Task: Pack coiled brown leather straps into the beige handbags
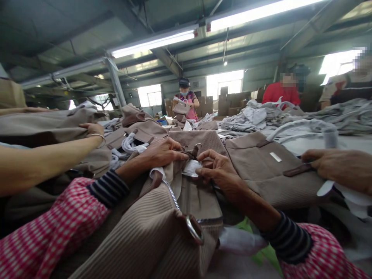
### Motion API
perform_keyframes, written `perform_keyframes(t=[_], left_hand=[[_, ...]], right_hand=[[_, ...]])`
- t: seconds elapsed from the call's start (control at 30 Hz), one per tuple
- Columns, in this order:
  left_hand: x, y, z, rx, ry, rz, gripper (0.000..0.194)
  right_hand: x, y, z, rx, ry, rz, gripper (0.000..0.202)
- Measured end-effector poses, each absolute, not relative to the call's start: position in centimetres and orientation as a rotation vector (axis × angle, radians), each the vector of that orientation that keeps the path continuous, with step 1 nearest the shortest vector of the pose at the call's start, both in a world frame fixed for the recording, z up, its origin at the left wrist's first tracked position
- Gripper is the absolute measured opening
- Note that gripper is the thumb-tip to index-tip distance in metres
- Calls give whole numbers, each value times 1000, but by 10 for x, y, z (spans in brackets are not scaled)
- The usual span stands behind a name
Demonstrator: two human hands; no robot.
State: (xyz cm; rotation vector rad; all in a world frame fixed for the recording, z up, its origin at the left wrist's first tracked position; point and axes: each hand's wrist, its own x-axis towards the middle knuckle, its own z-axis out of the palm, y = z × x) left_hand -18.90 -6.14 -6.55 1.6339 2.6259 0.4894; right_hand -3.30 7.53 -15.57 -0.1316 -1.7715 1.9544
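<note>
A taupe ribbed handbag [136, 236] lies before me with its zipped top gaping. Its metal zip teeth show, and a large metal ring [194, 229] hangs at one corner. Inside the far part of the opening is a small white label [190, 169]. My right hand [219, 172] pinches the label's right edge between thumb and fingertips. My left hand [158, 155] is closed on the bag's far edge, close to a dark strap end and a small metal ring [197, 146]. White wrapping [157, 173] covers part of a handle below my left hand.
Another taupe bag [270, 166] lies to the right, where a co-worker's hand [340, 166] touches its brown strap. On the left, a co-worker's arm [58, 166] reaches onto more bags. Piled grey fabric [255, 116] and several people are farther back.
</note>
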Motion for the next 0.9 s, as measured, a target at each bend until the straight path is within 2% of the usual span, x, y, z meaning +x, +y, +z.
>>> perform_keyframes(t=[0.9], left_hand=[[-190,-59,-66,1612,2611,558,40]], right_hand=[[-32,75,-155,-165,-1775,1944,42]])
